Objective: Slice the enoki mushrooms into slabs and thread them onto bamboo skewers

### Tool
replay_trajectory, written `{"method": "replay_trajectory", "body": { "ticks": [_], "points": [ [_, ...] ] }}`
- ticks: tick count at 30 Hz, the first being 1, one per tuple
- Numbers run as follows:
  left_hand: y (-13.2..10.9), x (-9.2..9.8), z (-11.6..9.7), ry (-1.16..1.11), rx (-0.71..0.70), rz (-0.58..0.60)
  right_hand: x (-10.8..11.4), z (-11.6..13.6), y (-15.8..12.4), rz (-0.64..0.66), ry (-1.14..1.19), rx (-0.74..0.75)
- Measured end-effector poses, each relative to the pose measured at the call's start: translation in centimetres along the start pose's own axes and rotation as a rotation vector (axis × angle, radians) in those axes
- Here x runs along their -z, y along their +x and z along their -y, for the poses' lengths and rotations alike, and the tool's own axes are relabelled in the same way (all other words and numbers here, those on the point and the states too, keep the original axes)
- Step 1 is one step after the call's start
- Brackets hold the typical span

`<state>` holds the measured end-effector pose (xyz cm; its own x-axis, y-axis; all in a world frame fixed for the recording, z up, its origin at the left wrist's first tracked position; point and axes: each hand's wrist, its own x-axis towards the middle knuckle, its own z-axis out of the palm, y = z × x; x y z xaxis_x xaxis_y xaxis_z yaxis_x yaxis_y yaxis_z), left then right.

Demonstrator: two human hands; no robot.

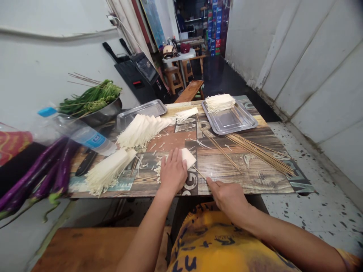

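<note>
My left hand (173,172) lies flat, fingers stretched out, on a bunch of enoki mushrooms (188,158) at the table's near middle. My right hand (227,196) is closed round a thin bamboo skewer (200,173), whose far end meets the bunch's cut end. More enoki bunches lie in a row (143,130) and in a pile (109,170) to the left. A metal tray (224,126) at the back right holds skewered enoki (220,102). Loose skewers (262,155) lie right of my hands.
A water bottle (82,134), purple eggplants (47,175), a knife handle (86,163) and a metal bowl of greens (104,112) crowd the left side. Another tray (157,107) lies at the back left. Mushroom scraps litter the tabletop (215,151).
</note>
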<state>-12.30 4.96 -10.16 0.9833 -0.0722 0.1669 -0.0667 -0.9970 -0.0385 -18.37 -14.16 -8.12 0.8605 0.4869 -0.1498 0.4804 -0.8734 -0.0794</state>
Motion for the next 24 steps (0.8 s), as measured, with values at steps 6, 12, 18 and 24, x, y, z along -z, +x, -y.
{"method": "replay_trajectory", "body": {
  "ticks": [6,12,18,24],
  "points": [
    [0.1,0.2,0.0,-0.004,-0.007,0.016,0.0,0.4,0.2,-0.024,0.009,0.006],
    [0.1,0.3,0.1,0.001,-0.006,0.029,-0.2,0.6,0.5,-0.067,-0.001,0.036],
    [0.2,0.3,0.1,0.002,-0.013,0.044,0.1,0.9,0.7,-0.048,-0.016,0.036],
    [0.2,0.2,0.2,0.008,-0.013,0.045,0.1,1.3,1.3,-0.06,-0.03,0.044]
  ]
}}
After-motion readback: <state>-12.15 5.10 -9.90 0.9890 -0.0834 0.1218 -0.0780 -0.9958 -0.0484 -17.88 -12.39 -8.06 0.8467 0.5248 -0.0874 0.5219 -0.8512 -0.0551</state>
